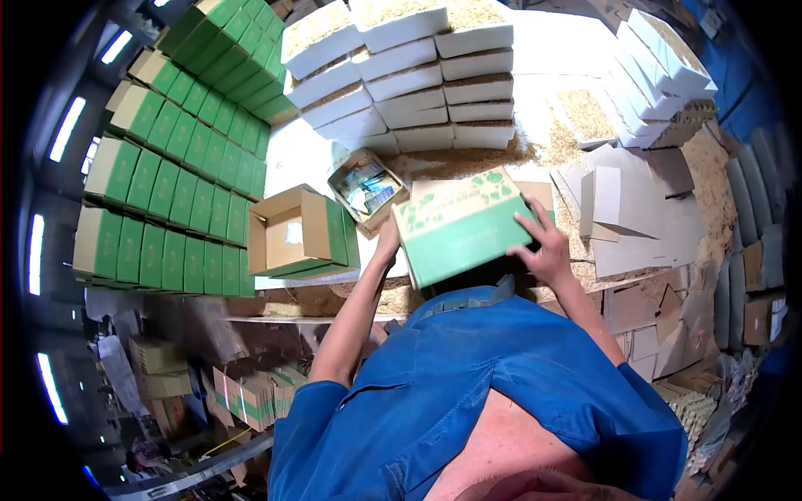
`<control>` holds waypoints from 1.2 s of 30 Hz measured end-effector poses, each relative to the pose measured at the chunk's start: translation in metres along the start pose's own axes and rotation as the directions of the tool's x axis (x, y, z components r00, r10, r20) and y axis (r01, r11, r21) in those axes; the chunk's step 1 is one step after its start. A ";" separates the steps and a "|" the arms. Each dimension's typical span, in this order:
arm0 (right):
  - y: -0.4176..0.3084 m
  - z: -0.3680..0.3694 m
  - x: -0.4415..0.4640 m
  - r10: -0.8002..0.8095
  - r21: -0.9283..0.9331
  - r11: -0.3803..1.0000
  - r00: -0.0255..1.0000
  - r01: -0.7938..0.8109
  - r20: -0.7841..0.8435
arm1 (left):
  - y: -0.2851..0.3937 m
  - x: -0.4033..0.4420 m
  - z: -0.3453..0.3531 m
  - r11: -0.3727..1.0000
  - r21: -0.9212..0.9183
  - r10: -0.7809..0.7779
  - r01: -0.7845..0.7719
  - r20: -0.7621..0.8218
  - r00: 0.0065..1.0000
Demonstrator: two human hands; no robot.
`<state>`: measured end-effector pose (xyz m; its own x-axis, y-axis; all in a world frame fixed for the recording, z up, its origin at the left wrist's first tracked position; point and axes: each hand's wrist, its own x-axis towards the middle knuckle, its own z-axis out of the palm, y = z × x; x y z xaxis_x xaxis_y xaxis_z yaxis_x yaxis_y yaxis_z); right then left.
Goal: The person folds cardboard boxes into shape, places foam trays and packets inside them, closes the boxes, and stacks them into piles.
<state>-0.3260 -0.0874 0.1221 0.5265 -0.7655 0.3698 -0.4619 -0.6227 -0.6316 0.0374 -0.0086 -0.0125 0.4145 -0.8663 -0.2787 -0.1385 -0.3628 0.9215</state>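
A green cardboard box [464, 244] with a tan printed top is held tilted between my two hands, just in front of my body. My left hand [388, 240] is at the box's left edge, its fingers partly hidden behind it. On the right end, the fingers and thumb of my right hand [547, 249] press against the cardboard. Left of my left hand stands an open green box [288, 235] with its tan inside showing. Just beyond that hand sits a small open carton [368, 194] holding blue printed items I cannot make out clearly.
Stacked green boxes [159, 188] form a wall at the left. White foam blocks topped with shavings [409, 75] are piled at the back, with another stack [660, 79] at back right. Cardboard sheets [652, 238] and a white folded carton [614, 204] lie right.
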 end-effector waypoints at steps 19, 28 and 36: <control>0.059 0.044 0.195 0.130 -0.391 0.915 0.990 -0.097 0.058 | 0.035 -0.010 0.059 0.937 -0.336 -0.024 0.098 0.218 0.976; -0.017 -0.008 0.473 0.157 0.076 0.985 0.987 -0.158 0.021 | 0.009 0.003 0.063 0.983 -0.184 0.027 -0.002 0.134 0.991; 0.011 0.023 0.522 0.319 0.153 0.923 0.924 -0.354 0.212 | -0.005 0.008 0.060 0.981 -0.184 0.086 -0.059 0.143 0.986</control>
<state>-0.0400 -0.4901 0.2924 0.4902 -0.8716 -0.0046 -0.5033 -0.2787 -0.8179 -0.0125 -0.0338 -0.0358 0.2685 -0.9343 -0.2345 0.0056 -0.2419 0.9703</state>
